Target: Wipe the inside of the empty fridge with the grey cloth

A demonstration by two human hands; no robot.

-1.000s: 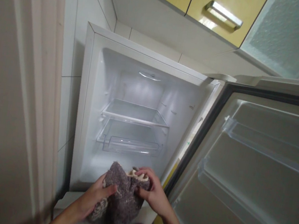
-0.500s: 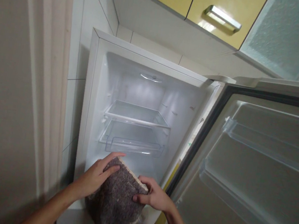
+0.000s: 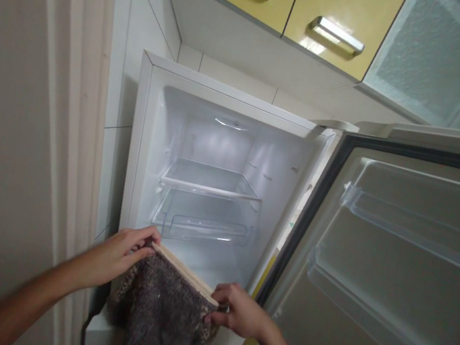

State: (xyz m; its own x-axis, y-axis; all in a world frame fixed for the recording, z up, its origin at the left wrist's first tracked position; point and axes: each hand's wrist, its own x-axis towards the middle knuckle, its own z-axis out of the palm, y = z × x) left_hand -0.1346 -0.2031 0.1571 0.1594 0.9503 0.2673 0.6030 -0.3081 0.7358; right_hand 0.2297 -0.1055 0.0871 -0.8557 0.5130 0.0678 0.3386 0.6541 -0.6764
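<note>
Both hands hold a grey-brown fuzzy cloth (image 3: 159, 308) with a pale cream edge, stretched out in front of the open fridge (image 3: 210, 192). My left hand (image 3: 122, 254) pinches the cloth's upper left corner. My right hand (image 3: 236, 313) grips its upper right corner, fingers closed over the cream edge. The cloth hangs down from that edge, just below the fridge opening. Inside the fridge are a clear shelf (image 3: 209, 184) and a clear drawer (image 3: 202, 228); nothing stands on them.
The fridge door (image 3: 392, 264) is swung open on the right, with clear door racks. Yellow cabinets (image 3: 333, 15) with metal handles hang above, and a frosted glass panel (image 3: 430, 52) is at the upper right. A white tiled wall and a door frame (image 3: 67, 144) stand on the left.
The cloth was bunched between both hands; now it is spread out, my left hand having moved left and my right hand down, each at a corner.
</note>
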